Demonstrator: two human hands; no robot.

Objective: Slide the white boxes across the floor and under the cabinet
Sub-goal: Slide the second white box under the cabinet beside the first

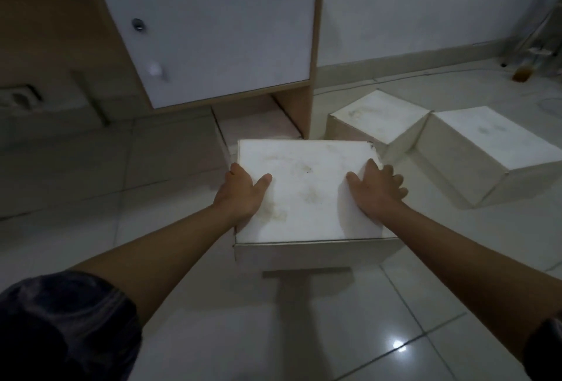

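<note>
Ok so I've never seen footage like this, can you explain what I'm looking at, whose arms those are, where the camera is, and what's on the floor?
There is no machine here. The single picture comes from a camera worn on a person's head, looking down at their own bare arms. The left hand and right hand grip the two sides of a white box, thumbs resting on its top. Just ahead stands a cabinet with a gap beneath it, where another box already sits. Two more white boxes wait on the tiled floor to the right. Some blurry clutter stands by the far wall.
</note>
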